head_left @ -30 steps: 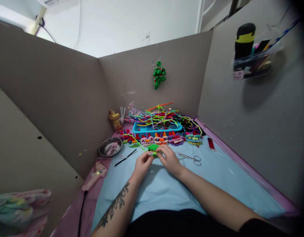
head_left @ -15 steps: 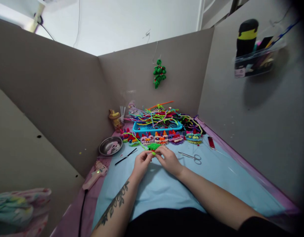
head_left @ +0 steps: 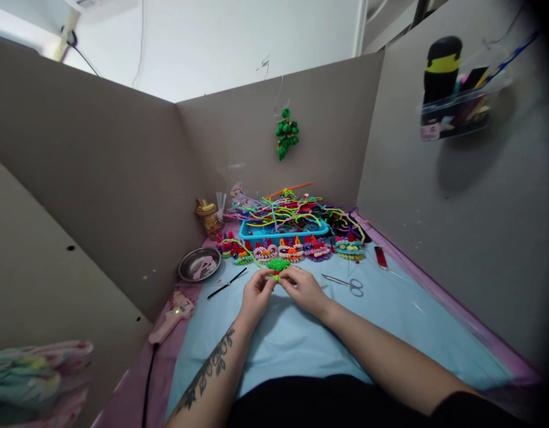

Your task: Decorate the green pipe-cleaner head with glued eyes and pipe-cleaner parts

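My left hand (head_left: pixel 257 291) and my right hand (head_left: pixel 303 289) meet at the middle of the blue cloth, fingers pinched together. Between their fingertips is a lime-green pipe cleaner (head_left: pixel 256 259), its long free end arching up to the left. A fuzzy green piece (head_left: pixel 278 264) with some red under it shows just beyond the fingers; it appears joined to the pipe cleaner, but the fingers hide the join. Past it stands a row of colourful pipe-cleaner faces (head_left: pixel 291 249). Scissors (head_left: pixel 345 284) lie to the right of my right hand, and a black stick-like strip (head_left: pixel 227 283) lies left of my left hand.
A blue basket (head_left: pixel 284 232) heaped with pipe cleaners stands at the back. On the left are a metal bowl (head_left: pixel 185 270) and a pink glue gun (head_left: pixel 172 323) with a cord. A red-handled tool (head_left: pixel 380 257) lies right. Grey panels (head_left: pixel 435 226) enclose the table.
Both hands stay in nearly the same place, with small finger movements at the pipe cleaner. The green piece beyond the fingertips is slightly more visible. The view has shifted a little.
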The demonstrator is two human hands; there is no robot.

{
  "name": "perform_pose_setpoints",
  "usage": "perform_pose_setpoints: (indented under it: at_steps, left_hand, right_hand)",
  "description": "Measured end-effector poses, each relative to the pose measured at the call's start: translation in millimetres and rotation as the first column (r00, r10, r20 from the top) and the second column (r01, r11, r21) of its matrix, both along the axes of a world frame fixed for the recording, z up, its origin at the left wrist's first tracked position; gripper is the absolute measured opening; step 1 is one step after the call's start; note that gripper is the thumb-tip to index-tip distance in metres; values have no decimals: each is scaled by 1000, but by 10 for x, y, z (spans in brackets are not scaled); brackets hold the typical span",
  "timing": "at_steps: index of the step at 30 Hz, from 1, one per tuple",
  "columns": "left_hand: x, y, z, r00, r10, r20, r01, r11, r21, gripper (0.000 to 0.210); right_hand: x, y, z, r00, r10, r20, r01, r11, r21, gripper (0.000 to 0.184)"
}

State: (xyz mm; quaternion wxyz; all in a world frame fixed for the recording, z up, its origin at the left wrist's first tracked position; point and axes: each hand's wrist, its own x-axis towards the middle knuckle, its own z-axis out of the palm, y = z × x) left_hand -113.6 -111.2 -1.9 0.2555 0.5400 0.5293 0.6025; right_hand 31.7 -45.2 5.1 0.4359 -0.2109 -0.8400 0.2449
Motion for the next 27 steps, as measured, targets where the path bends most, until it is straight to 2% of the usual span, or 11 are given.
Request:
perform_pose_setpoints:
  at_steps: [13,20,27]
  left_hand:
    - [-3,26,-21,998,-9,65,13,998,-57,18]
    - [22,24,-24,996,-26,81,29,999,-33,18]
    - [47,28,-19,994,-8,113,9,1000,-7,18]
  right_hand:
    - [8,-5,14,997,-73,-37,76,990,118,8]
    - [-20,-35,-5,987,-160,-31,162,951,261,11]
    - [-30,-55,12,978,-209,0,198,924,329,14]
